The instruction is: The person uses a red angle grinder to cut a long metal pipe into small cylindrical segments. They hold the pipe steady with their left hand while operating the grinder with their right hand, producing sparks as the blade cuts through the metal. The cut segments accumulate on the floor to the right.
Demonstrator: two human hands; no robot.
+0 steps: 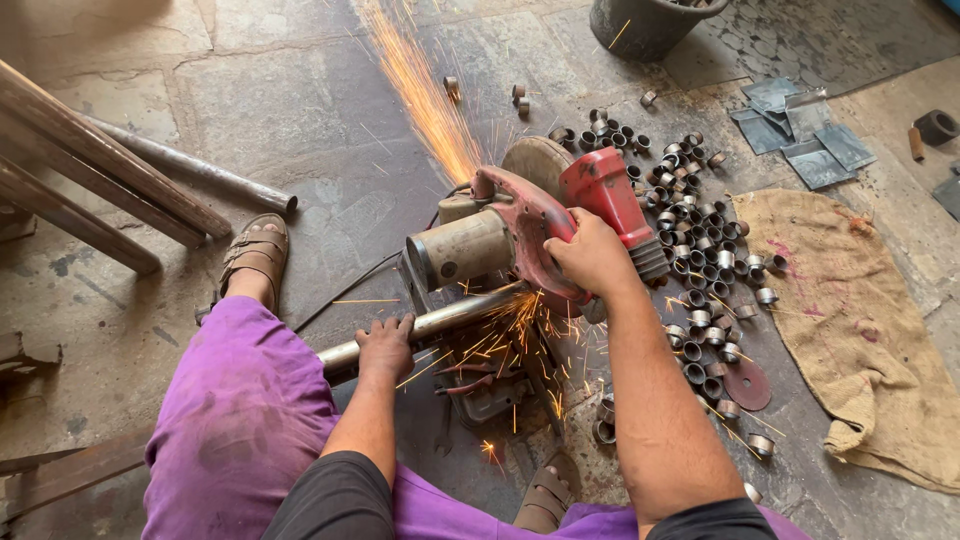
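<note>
Two hands at red metal chop saw (530,235) on stone floor (300,100). Right hand (592,255) clenched round saw's red handle. Left hand (385,345), fingers curled over long grey steel pipe (440,322), just left of saw. Pipe under blade, orange sparks (425,95) flying behind saw. Heap of short cut steel rings (700,260) right of saw; tan burlap sack (860,320) beyond rings.

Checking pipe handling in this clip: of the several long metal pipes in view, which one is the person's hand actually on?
The pipe lying across the chop saw, under the left hand. The other pipes lie untouched on the floor at upper left.
</note>
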